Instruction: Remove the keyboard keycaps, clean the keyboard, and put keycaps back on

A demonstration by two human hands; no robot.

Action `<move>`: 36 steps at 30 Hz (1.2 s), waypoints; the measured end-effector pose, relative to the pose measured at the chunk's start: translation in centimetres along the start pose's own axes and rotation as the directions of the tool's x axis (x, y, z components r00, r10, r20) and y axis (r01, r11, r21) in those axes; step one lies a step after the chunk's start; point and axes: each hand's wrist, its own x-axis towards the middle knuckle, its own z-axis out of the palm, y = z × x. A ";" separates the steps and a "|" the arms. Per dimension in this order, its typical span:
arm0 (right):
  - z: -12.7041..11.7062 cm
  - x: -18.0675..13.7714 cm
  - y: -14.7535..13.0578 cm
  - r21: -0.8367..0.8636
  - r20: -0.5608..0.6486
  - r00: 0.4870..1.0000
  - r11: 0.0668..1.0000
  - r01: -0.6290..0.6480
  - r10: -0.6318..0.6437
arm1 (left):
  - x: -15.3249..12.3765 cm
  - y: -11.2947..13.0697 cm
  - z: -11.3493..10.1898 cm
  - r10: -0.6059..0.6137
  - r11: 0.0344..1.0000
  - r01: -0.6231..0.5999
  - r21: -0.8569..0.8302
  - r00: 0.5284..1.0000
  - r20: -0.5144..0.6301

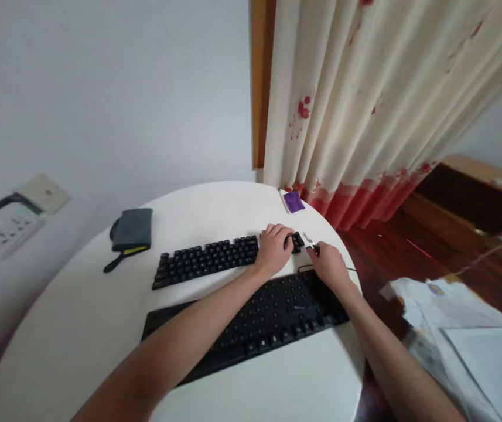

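Two black keyboards lie on a round white table [79, 328]. My left hand [274, 246] rests curled on the right end of the far keyboard [207, 261], fingers pressed down over its keys. Just to the right, my right hand [330, 265] is closed in a pinch on a small dark tool [314, 249] whose tip points at that keyboard's end. My right wrist lies over the far right corner of the near keyboard [268, 319]. A thin black cable [306, 268] runs between the hands.
A grey pouch [132, 230] with a black strap lies at the table's far left. A purple card [293, 201] sits at the far edge by the curtain [365, 117]. Papers [461, 328] are piled to the right, above a dark wooden floor. A wall socket [4, 228] is on the left.
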 end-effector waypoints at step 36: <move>0.5 1.5 0.4 0.152 0.120 0.993 0.988 -0.030 0.011 | 0.4 -0.1 -0.4 -0.069 0.997 0.070 0.027 0.996 -0.052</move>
